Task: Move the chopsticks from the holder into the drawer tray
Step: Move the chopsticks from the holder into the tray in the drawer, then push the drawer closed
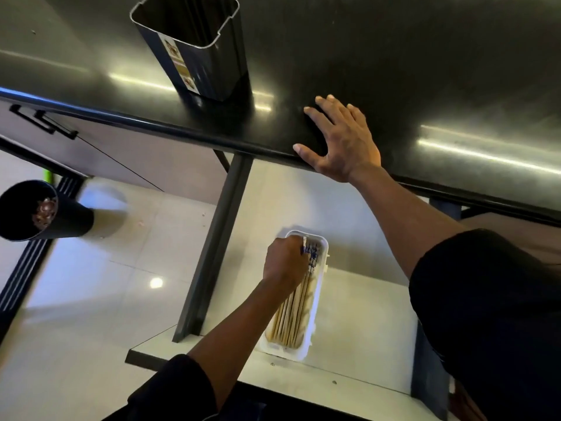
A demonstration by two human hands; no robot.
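The dark metal holder (194,53) stands on the black countertop (394,56) at the upper left, and no chopsticks show inside it. Below the counter, a white tray (309,329) lies in the open white drawer (358,323). A bundle of pale wooden chopsticks (293,317) with blue-patterned tops lies lengthwise in the tray. My left hand (285,259) is closed around their patterned ends at the tray's far end. My right hand (340,138) rests flat on the counter's front edge, fingers spread, holding nothing.
A dark metal rail (215,244) runs down the drawer's left side. A black round bin (39,211) stands on the pale tiled floor at the left. A cabinet front with a black handle (42,121) is at the upper left.
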